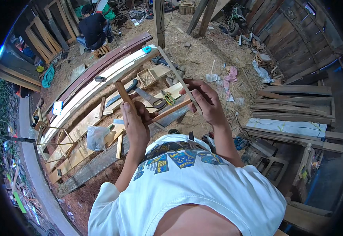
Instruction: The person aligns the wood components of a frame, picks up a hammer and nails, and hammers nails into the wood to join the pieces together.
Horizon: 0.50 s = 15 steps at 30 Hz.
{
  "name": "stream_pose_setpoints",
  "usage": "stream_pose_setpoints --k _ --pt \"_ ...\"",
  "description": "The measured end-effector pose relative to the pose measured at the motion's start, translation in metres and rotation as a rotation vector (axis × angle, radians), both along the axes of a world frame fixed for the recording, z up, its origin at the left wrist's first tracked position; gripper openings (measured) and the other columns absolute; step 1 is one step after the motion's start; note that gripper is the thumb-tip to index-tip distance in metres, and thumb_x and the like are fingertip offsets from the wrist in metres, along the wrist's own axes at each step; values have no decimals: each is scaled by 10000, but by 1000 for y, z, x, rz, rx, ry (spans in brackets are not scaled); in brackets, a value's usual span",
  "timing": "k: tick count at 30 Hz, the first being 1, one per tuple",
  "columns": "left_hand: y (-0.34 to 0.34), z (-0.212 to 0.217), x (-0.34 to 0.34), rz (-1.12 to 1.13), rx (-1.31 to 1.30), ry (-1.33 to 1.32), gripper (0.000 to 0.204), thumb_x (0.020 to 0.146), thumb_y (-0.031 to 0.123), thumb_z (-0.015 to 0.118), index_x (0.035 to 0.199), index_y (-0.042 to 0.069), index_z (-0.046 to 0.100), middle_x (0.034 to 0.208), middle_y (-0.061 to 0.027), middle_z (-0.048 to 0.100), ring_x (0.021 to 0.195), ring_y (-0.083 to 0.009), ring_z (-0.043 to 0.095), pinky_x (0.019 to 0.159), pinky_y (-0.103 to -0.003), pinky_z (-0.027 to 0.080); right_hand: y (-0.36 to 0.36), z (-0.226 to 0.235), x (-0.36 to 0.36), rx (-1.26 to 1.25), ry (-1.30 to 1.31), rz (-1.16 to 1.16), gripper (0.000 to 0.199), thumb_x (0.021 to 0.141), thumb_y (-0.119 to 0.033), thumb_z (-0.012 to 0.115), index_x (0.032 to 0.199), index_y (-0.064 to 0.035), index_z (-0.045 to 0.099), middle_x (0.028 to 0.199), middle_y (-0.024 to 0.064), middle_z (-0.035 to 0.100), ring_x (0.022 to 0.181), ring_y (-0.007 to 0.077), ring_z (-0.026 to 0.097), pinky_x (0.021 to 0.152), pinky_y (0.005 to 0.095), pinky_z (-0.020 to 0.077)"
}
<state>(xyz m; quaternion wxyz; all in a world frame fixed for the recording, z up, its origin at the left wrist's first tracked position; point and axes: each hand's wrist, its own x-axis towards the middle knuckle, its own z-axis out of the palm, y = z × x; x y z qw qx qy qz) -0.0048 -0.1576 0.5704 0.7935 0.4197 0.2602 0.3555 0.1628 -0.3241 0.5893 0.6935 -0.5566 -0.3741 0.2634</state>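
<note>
I hold a three-sided wooden frame in front of my chest, over the workbench. My left hand (135, 120) is closed round the corner where its brown side piece (123, 93) meets the crosspiece (171, 111). At the crosspiece's other end, my right hand (205, 100) grips the joint with a long pale strip (174, 71), which points away from me. Just beyond the crosspiece lie yellow-handled pliers (167, 98) and a handsaw (150, 97). A second saw with a blue grip (131, 86) rests beside them. My fingers partly hide both joints.
A clear plastic bag (96, 138), an open wooden box (146, 78) and a blue tape measure (147, 49) sit on the bench boards. Another wooden frame (57, 143) stands at left. A person (94, 28) crouches far left. Stacked boards (293, 106) lie right; a post (158, 23) rises ahead.
</note>
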Motion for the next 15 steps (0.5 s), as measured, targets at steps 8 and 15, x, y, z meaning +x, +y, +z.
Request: stream_pose_setpoints --k 8,15 --pt "2 3 1 69 90 22 472 1097 486 408 1357 95 447 811 -7 414 630 -111 432 664 -368 625 -7 -5 -6 -39 -18 -25 432 1039 -135 605 1460 -47 566 1033 0 620 798 35 539 675 208 459" --pt "7 -2 2 17 158 -4 377 1136 421 307 1315 105 408 849 -23 429 630 -120 461 646 -392 649 -7 -3 -8 -162 -3 -82 492 988 -141 658 1457 -22 568 1089 6 592 848 46 525 738 214 442"
